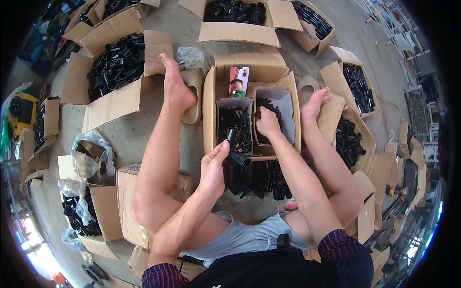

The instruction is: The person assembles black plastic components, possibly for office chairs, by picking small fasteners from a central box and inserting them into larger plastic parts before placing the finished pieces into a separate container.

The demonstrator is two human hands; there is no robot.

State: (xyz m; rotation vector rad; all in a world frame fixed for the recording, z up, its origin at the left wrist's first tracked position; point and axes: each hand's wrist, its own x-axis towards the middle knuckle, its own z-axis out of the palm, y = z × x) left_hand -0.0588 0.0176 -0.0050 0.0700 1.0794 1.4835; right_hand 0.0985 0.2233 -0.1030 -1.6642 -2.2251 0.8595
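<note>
My left hand (pixel 212 172) grips a black plastic tube-like part (pixel 234 137) between thumb and fingers, over the near end of an inner box (pixel 235 102) filled with small black parts. A second black cylindrical piece (pixel 239 158) angles down beside its fingers; whether the two are joined I cannot tell. Reaching into the right inner box (pixel 286 103), my right hand (pixel 267 124) has its fingers curled down at small black pieces (pixel 273 108); what they pinch is hidden. Both inner boxes sit inside a larger cardboard carton (pixel 210 115) between my legs.
A smartphone (pixel 238 80) leans inside the carton's far end. Black parts (pixel 261 180) are heaped just below its near edge. Open cartons of black parts surround me, including one at far left (pixel 115 106) and one at right (pixel 362 91). A sandal (pixel 193 96) lies by my left foot.
</note>
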